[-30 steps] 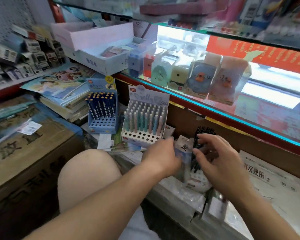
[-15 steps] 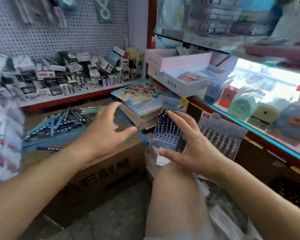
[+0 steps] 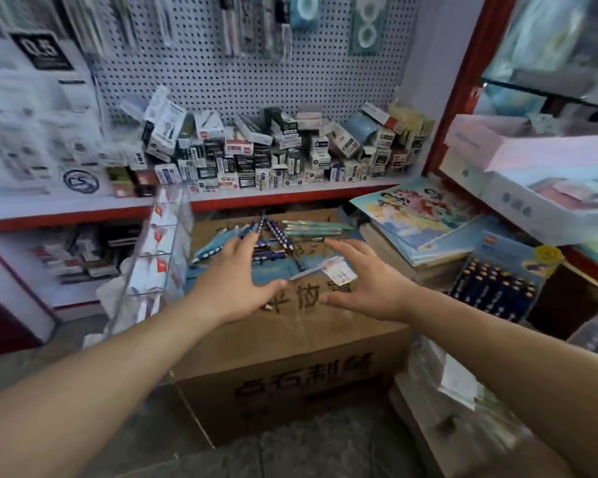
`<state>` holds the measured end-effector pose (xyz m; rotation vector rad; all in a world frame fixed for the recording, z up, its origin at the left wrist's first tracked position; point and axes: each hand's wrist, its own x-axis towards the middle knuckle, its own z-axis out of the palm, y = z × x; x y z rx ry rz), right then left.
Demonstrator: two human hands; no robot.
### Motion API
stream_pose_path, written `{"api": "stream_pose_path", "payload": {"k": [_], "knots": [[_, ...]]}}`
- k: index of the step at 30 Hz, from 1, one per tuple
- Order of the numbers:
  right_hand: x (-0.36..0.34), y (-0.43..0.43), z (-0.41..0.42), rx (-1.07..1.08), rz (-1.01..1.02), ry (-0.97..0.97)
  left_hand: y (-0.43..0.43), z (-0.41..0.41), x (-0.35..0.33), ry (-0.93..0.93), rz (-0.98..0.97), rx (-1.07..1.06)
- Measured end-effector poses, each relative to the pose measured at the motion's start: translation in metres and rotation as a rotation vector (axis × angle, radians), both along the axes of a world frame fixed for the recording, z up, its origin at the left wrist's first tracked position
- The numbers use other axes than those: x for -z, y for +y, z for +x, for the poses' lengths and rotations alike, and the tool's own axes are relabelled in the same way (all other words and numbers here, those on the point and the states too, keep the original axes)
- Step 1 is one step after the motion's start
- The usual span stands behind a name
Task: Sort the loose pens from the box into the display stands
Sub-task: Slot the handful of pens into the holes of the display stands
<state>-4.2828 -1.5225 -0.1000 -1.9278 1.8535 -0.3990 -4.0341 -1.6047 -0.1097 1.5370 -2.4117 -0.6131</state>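
My fingers [image 3: 247, 243] are spread wide on both hands and grip nothing. My left hand [image 3: 237, 281] and right hand [image 3: 363, 281] hover side by side, apart, over one brown cardboard box [image 3: 290, 357] with dark printed characters on its matte top and near face. Between my hands a white pen [image 3: 306, 272] lies flat on the box top, with a small paper slip [image 3: 339, 272] just beside it.

Past my fingers, at the far end of the box top, lie the loose pens [image 3: 273, 232]: slim sticks in a scattered heap, some dark blue with pale dots, some pale teal. They overlap and blur, so I cannot count them exactly; more than ten.

To the right, one blue cardboard stand [image 3: 497, 288] holds upright dark pens with orange tips in rows; too blurred to count. Beyond it sits a stack of flat books [image 3: 418, 215], the top one with a glossy cartoon cover. To the left of the box one clear plastic rack [image 3: 159, 250] stands, with four tiers of red-tagged cards.

On the far shelf [image 3: 290, 191], edged red, many small cardboard cartons [image 3: 273, 153] are piled, too many to count. Behind them rises a grey pegboard [image 3: 256, 63], evenly dotted with round holes.
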Motion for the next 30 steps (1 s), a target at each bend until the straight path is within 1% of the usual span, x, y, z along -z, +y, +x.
{"api": "stream_pose_path", "payload": {"k": [5,9,13,17,21,24,30], "knots": [[0.034,-0.063,-0.005,-0.001,-0.015,0.013,-0.038,-0.014,0.022,-0.2,-0.057,-0.071],[0.05,-0.115,-0.017,0.001,-0.014,0.121,-0.081,-0.022,0.038,-0.318,-0.042,-0.136],[0.063,-0.17,-0.028,-0.029,-0.03,0.237,-0.128,-0.025,0.051,-0.423,-0.075,-0.174],[0.07,-0.213,-0.032,-0.047,-0.027,0.314,-0.159,-0.027,0.064,-0.502,-0.077,-0.137],[0.08,-0.235,-0.036,-0.082,0.054,0.347,-0.174,-0.03,0.074,-0.483,0.015,-0.051],[0.091,-0.237,-0.036,-0.122,0.047,0.414,-0.177,-0.029,0.079,-0.493,-0.01,0.01],[0.095,-0.22,-0.028,-0.176,0.04,0.444,-0.168,-0.036,0.081,-0.503,-0.027,0.061]]}}
